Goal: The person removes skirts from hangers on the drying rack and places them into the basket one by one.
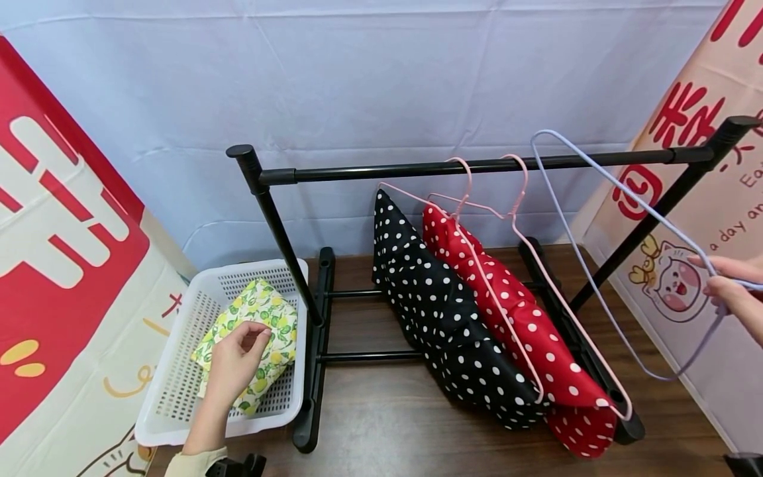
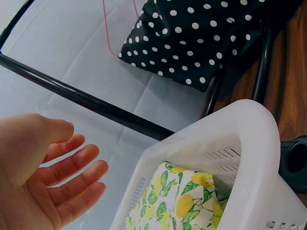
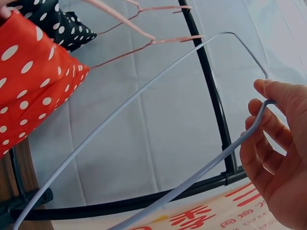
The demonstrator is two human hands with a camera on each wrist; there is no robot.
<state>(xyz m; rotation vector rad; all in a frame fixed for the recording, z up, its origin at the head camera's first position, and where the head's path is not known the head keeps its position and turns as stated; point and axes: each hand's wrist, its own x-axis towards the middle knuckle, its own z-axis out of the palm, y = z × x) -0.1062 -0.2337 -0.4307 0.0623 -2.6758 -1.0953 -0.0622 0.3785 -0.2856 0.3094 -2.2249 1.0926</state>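
My right hand (image 1: 736, 291) pinches a light blue hanger (image 1: 632, 182) near its hook end, its loop overlapping the rack's right side in the head view. In the right wrist view, thumb and fingers close around the wire. Loosely bent and holding nothing, my left hand (image 1: 234, 361) hovers over a folded lemon-print cloth (image 1: 280, 331) that lies in a white basket (image 1: 163, 391). The left wrist view shows a gap between that hand and the cloth. Two pink hangers hang from the black rack (image 1: 381, 171), bearing a black polka-dot cloth (image 1: 429, 318) and a red polka-dot cloth (image 1: 530, 318).
The rack stands on a brown wooden table (image 1: 375, 417), its left foot (image 1: 310, 404) right beside the basket. A pale fabric backdrop (image 1: 357, 79) hangs behind. Printed panels flank both sides, a red and white one (image 1: 53, 199) on the left.
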